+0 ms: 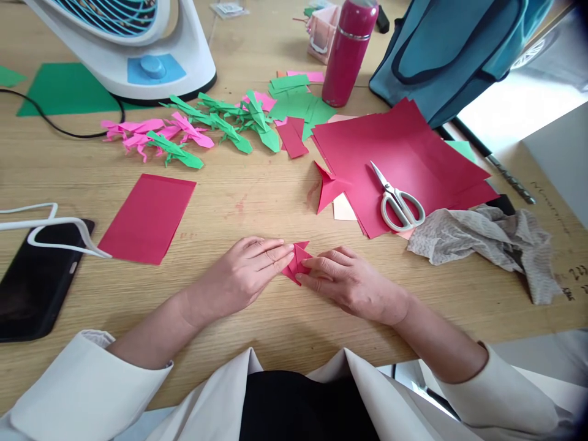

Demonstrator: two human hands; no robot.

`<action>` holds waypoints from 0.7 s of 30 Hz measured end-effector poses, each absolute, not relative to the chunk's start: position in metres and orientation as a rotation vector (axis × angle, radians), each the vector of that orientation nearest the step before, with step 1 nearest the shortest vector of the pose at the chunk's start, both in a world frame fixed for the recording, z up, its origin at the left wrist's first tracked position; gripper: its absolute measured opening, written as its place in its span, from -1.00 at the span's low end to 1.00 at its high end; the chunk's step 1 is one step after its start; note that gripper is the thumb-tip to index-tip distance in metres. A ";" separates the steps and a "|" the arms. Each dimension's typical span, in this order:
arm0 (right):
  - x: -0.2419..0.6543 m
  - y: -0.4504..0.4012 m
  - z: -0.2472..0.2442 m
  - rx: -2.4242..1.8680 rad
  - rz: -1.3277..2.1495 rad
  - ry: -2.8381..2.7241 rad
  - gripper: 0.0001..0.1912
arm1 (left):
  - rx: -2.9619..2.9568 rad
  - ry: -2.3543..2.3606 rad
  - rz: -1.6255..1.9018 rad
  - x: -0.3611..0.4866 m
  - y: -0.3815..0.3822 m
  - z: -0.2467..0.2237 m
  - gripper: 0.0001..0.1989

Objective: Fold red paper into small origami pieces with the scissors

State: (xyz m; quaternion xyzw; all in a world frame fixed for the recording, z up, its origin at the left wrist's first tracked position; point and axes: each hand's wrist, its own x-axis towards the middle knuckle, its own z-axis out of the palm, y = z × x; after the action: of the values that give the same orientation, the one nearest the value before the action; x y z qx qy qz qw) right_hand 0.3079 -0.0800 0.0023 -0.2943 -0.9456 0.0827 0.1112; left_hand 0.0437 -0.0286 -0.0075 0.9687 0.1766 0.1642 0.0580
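Between my hands, on the wooden table point(257, 202), lies a small red folded paper point(297, 260) with pointed corners. My left hand point(255, 266) presses its fingertips on the paper's left side. From the right, my right hand point(342, 278) grips the paper's edge with thumb and fingers. Parts of the folds are hidden under my fingers. Just beyond, a second red folded piece point(329, 187) with pointed tips leans by a stack of red paper sheets point(413, 159). White-handled scissors point(397, 202) rest on that stack.
Green and pink folded paper figures point(229, 125) lie across the back. A red paper rectangle point(149, 217) and a black phone point(41, 282) with a white cable are at left. Behind stand a fan point(156, 61), a magenta bottle point(349, 55) and a teal bag point(450, 55); a cloth point(487, 242) lies right.
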 end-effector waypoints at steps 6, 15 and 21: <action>0.308 -0.080 0.002 -0.866 0.244 -2.784 -0.59 | 2.949 0.499 0.474 0.045 -0.029 -0.004 -0.57; 0.308 -0.079 0.000 -0.860 0.201 -2.783 -0.58 | 2.992 0.506 0.381 0.044 -0.029 -0.004 -0.58; 0.308 -0.079 0.000 -0.864 0.217 -2.763 -0.57 | 2.968 0.518 0.383 0.044 -0.028 -0.004 -0.54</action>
State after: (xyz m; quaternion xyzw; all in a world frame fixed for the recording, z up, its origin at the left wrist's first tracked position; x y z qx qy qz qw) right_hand 0.3082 -0.0795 -0.0002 -0.2955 -0.9450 0.0743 0.1189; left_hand 0.0441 -0.0281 -0.0043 0.9759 0.1704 0.1259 0.0522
